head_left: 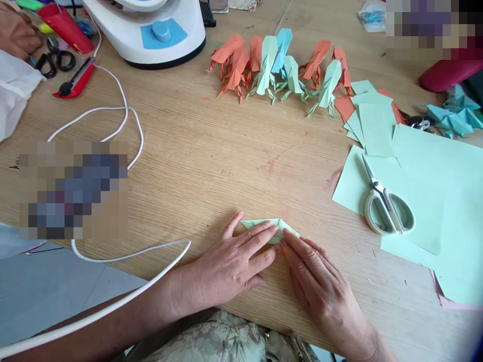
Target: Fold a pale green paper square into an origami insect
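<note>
A small folded piece of light green paper [279, 229] lies at the table's near edge, partly hidden beneath my fingers. My left hand [241, 256] rests palm down with its fingers spread, and the fingertips press the paper flat. From the other side, my right hand [317, 271] has its fingers pressed together, with the tips on the paper's right part at a crease. Its thumb is mostly hidden. Farther right, white-handled scissors [388, 206] rest with closed blades on large green paper sheets [449, 201].
Folded paper figures [264, 65] in orange, green and blue stand at the back, with cut green pieces [375, 125] beside them. A white cable [139, 251] crosses over my left forearm. A white appliance [162, 35], a red cutter [75, 80] and another person's hand [17, 35] are at upper left.
</note>
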`<state>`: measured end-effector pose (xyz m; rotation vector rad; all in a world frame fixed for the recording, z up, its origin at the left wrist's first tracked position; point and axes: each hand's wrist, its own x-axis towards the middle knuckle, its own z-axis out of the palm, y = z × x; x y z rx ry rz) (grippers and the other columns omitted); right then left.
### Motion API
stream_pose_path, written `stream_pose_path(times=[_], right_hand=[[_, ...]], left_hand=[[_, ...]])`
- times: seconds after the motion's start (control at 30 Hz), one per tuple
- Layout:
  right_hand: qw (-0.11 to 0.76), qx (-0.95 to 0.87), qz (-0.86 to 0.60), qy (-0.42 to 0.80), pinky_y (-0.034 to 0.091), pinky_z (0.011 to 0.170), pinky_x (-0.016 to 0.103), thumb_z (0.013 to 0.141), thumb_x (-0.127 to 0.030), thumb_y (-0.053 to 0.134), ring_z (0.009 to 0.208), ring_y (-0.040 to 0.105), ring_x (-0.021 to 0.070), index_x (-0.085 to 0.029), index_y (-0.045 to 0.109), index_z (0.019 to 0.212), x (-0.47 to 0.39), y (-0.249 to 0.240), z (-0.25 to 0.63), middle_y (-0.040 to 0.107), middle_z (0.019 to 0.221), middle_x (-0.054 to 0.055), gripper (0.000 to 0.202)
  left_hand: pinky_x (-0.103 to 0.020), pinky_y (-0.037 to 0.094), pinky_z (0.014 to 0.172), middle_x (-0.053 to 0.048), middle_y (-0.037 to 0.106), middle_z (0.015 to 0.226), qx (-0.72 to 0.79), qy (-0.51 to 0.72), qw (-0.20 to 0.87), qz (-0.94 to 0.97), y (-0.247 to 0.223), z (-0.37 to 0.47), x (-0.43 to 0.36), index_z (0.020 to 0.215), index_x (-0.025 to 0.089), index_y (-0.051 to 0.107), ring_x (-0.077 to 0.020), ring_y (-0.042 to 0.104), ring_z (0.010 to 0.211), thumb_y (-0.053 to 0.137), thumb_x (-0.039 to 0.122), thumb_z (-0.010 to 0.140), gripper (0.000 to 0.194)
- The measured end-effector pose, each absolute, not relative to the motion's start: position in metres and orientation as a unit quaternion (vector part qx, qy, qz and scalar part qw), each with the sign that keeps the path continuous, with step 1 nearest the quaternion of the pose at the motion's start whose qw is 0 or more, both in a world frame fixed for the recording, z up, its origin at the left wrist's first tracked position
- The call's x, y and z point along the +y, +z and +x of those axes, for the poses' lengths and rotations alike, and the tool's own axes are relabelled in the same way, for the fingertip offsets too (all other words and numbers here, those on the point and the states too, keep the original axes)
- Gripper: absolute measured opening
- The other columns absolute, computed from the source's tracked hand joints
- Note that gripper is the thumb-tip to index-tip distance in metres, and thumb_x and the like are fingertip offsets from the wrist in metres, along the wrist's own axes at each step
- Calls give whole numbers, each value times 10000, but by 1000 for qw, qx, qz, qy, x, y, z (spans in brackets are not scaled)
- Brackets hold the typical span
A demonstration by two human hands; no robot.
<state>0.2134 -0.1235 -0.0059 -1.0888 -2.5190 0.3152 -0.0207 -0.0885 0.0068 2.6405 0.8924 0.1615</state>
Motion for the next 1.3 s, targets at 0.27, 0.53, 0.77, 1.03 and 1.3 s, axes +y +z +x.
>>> stream_pose_path(times=[0.27, 0.53, 0.77, 1.03, 1.3], right_hand=[[182, -901, -381, 98, 486, 1054, 483, 943, -27, 375, 1296, 532, 290, 6, 549, 1336, -120, -7, 213, 536, 1411, 249, 432], [184, -901, -384, 84, 427, 1100, 490, 944, -32, 377, 1286, 552, 274, -43, 635, 1218, -119, -5, 212, 594, 1358, 223, 377], [155, -907, -386, 67, 392, 1130, 494, 950, -42, 362, 1362, 484, 266, -41, 593, 1272, -123, -6, 208, 568, 1395, 226, 396], [144, -896, -419, 23, 332, 1145, 530, 985, -123, 412, 1346, 506, 289, -99, 561, 1331, -132, -4, 196, 510, 1459, 223, 377], [131, -894, -428, 14, 281, 1176, 500, 981, -122, 404, 1321, 530, 268, -86, 562, 1333, -134, -6, 197, 504, 1469, 211, 387]], left_hand=[[-563, 116, 1243, -117, 365, 1579, 292, 39, 127, 947, 9, -27, -83, 1403, 152, 468, -227, 247, 1503, 521, 377, 987, 476], [-566, 178, 1225, -92, 315, 1602, 290, 14, 80, 954, 9, -30, -83, 1456, 175, 434, -251, 200, 1517, 515, 419, 987, 534], [-584, 113, 1225, -56, 211, 1639, 301, -10, 100, 948, 7, -32, -86, 1499, 220, 378, -267, 137, 1529, 541, 525, 945, 653], [-580, 109, 1218, -83, 144, 1655, 301, -12, 84, 950, 5, -37, -90, 1559, 157, 230, -288, 65, 1535, 469, 640, 925, 832], [-599, 61, 1213, -101, 315, 1604, 312, 4, 65, 948, 10, -53, -91, 1528, 172, 322, -285, 187, 1512, 418, 581, 973, 696]])
